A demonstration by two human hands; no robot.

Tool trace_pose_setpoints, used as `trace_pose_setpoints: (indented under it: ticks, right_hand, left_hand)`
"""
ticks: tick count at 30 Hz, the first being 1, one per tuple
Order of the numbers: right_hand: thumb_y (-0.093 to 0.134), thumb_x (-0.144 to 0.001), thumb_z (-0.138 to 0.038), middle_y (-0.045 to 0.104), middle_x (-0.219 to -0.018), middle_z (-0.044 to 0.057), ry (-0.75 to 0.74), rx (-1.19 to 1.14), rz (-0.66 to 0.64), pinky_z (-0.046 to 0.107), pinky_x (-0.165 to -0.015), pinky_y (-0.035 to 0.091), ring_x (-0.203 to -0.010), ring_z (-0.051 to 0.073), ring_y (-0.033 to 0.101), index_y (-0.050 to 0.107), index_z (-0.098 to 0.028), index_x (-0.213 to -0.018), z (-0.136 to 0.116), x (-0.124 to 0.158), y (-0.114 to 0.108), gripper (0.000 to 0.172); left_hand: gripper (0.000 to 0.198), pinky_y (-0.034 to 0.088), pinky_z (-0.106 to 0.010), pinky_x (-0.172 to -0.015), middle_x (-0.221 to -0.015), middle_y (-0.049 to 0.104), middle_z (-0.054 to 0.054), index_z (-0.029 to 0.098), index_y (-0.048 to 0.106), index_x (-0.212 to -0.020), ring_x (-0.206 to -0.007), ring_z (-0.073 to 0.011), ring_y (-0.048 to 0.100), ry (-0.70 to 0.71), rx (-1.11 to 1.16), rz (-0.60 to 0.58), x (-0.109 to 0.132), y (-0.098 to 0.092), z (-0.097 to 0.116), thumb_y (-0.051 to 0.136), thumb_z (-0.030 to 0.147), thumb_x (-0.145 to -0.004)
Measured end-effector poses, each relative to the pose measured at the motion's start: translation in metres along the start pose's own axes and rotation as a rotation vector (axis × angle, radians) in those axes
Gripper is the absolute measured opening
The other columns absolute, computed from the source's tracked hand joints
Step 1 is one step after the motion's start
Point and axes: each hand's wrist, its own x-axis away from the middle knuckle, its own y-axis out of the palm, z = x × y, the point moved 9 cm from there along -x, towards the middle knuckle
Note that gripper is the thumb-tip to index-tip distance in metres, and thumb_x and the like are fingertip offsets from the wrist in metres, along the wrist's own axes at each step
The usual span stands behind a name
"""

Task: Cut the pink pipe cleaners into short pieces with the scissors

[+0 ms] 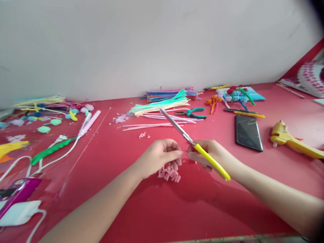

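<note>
Left forearm (pixel 108 202) right up close to us, running over the red counter (pixel 177 216) toward our landmark, the heap of pink snippets (pixel 170 174)! Well off to the near left of that heap, a white adapter (pixel 21 213) trails its cable. And now the left hand (pixel 164 152), right over the heap: fingers curled, thumb and forefinger drawn nearly together, and with the blur down there I can't tell whether a sliver is pinched between them. Just right of the heap, the right hand (pixel 215 150) has its fingers bent around the yellow-handled scissors (pixel 211 161), blades apparently together, tips aimed away beyond the heap. My call: we're in the cutting-to-short-lengths step, at a pause between snips. Another snip would call for parting those blades and holding a strip steady between them, over the heap. Farther out, to the heap's right, a dark phone (pixel 248 133), with a yellow glue gun (pixel 280 133) farther right again. Straight beyond the heap, loose pink stems (pixel 157 125); past them, teal-handled pliers (pixel 197 110) slightly right, and a turquoise bundle (pixel 162 103) farthest from the heap!
</note>
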Motion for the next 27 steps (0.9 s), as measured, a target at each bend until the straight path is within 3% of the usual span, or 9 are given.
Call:
trace_pose_setpoints:
  ticks: [5, 11, 14, 16, 17, 19, 21, 24, 27]
  right_hand:
    - [0.046, -0.067, -0.029, 0.041, -0.044, -0.007, -0.029, -0.065, 0.014, 0.017, -0.036, 0.027, -0.036, 0.005, 0.038, 0.046, -0.018, -0.062, -0.005, -0.001, 0.0, 0.012]
    - [0.044, -0.068, -0.029, 0.037, -0.041, -0.008, 0.001, -0.115, 0.016, 0.017, -0.033, 0.027, -0.034, 0.005, 0.037, 0.043, -0.019, -0.061, 0.003, -0.005, 0.004, 0.012]
    - [0.045, -0.068, -0.027, 0.036, -0.04, -0.009, -0.034, -0.123, 0.108, 0.017, -0.034, 0.027, -0.034, 0.005, 0.034, 0.039, -0.019, -0.058, 0.001, -0.005, -0.003, 0.014]
    - [0.047, -0.067, -0.027, 0.036, -0.041, -0.008, -0.046, -0.103, 0.165, 0.017, -0.036, 0.027, -0.035, 0.005, 0.034, 0.039, -0.019, -0.056, 0.003, -0.005, -0.01, 0.016]
    - [0.047, -0.067, -0.028, 0.037, -0.041, -0.008, -0.044, -0.092, 0.18, 0.018, -0.036, 0.027, -0.036, 0.005, 0.034, 0.039, -0.019, -0.056, 0.005, -0.004, -0.013, 0.016]
    - [0.047, -0.068, -0.029, 0.037, -0.041, -0.008, -0.021, -0.075, 0.189, 0.018, -0.037, 0.027, -0.036, 0.005, 0.034, 0.041, -0.019, -0.058, 0.011, -0.004, -0.016, 0.016]
    - [0.047, -0.069, -0.03, 0.038, -0.042, -0.007, -0.007, -0.064, 0.185, 0.019, -0.037, 0.028, -0.036, 0.006, 0.034, 0.042, -0.019, -0.059, 0.016, -0.004, -0.016, 0.016]
    - [0.046, -0.071, -0.032, 0.039, -0.042, -0.007, -0.019, -0.053, 0.178, 0.019, -0.039, 0.029, -0.038, 0.006, 0.037, 0.043, -0.018, -0.06, 0.021, -0.006, -0.016, 0.017]
    - [0.046, -0.071, -0.029, 0.04, -0.044, -0.007, -0.034, -0.056, 0.164, 0.019, -0.04, 0.029, -0.039, 0.007, 0.039, 0.043, -0.019, -0.061, 0.022, -0.008, -0.014, 0.014]
  left_hand:
    - [0.015, 0.04, -0.022, -0.049, -0.06, 0.053, 0.0, 0.014, 0.05, -0.076, -0.049, -0.0079, 0.048, 0.052, 0.064, 0.026, -0.014, 0.009, 0.0, 0.05, 0.029, -0.073]
    - [0.011, 0.041, -0.022, -0.053, -0.063, 0.053, 0.0, 0.016, 0.049, -0.077, -0.053, -0.0084, 0.049, 0.059, 0.013, 0.037, -0.013, 0.007, -0.002, 0.05, 0.027, -0.073]
    - [0.007, 0.04, -0.021, -0.057, -0.066, 0.054, 0.001, 0.018, 0.051, -0.075, -0.06, -0.0093, 0.05, 0.131, -0.222, 0.202, -0.011, -0.024, 0.004, 0.049, 0.024, -0.071]
    - [0.011, 0.038, -0.021, -0.055, -0.066, 0.054, 0.002, 0.019, 0.053, -0.076, -0.059, -0.0097, 0.049, 0.153, -0.429, 0.436, -0.006, -0.06, 0.007, 0.048, 0.028, -0.072]
    - [0.015, 0.037, -0.021, -0.052, -0.06, 0.052, 0.002, 0.019, 0.053, -0.076, -0.053, -0.0092, 0.046, 0.134, -0.481, 0.499, -0.005, -0.075, 0.004, 0.044, 0.031, -0.074]
    - [0.019, 0.036, -0.022, -0.049, -0.056, 0.052, 0.003, 0.019, 0.054, -0.081, -0.047, -0.009, 0.044, 0.083, -0.514, 0.526, -0.007, -0.097, -0.006, 0.04, 0.031, -0.076]
    - [0.021, 0.038, -0.023, -0.052, -0.071, 0.058, 0.001, 0.02, 0.054, -0.089, -0.05, -0.0086, 0.046, 0.082, -0.558, 0.548, -0.009, -0.112, -0.011, 0.043, 0.026, -0.072]
    - [0.022, 0.043, -0.025, -0.065, -0.103, 0.052, -0.003, 0.019, 0.058, -0.084, -0.066, -0.0097, 0.053, 0.163, -0.654, 0.563, -0.008, -0.119, -0.006, 0.049, 0.018, -0.064]
    - [0.026, 0.045, -0.027, -0.065, -0.105, 0.05, -0.004, 0.021, 0.058, -0.088, -0.07, -0.012, 0.055, 0.127, -0.662, 0.606, -0.004, -0.124, -0.008, 0.046, 0.018, -0.065]
